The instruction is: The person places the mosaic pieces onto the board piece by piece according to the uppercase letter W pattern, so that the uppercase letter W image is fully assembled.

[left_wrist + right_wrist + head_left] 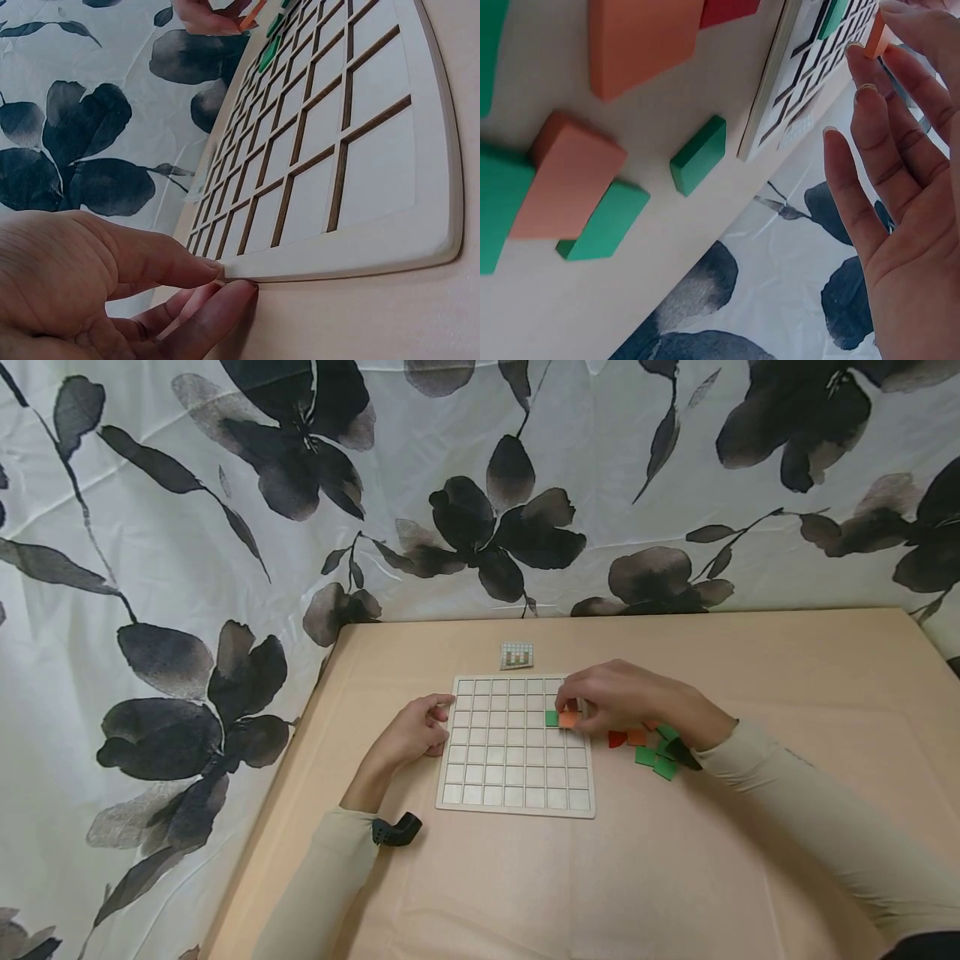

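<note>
A pale wooden grid board (495, 752) with white squares lies on the table. My left hand (411, 727) pinches its left edge between thumb and fingers, as the left wrist view shows closely. Over the board's right side, my right hand (622, 697) holds an orange square tile (569, 719) between thumb and fingertips. In the right wrist view that orange tile (875, 37) is tilted, seen nearly edge-on. Just left of it, a green tile (551, 718) sits on the grid. My right hand hides part of the board's upper right.
Loose tiles lie right of the board, partly under my right wrist: a red tile (617, 739), an orange tile (637, 737) and several green tiles (665, 767). Behind the board lies a small patterned card (517, 655). A flowered cloth (465, 460) hangs beyond the table (525, 885).
</note>
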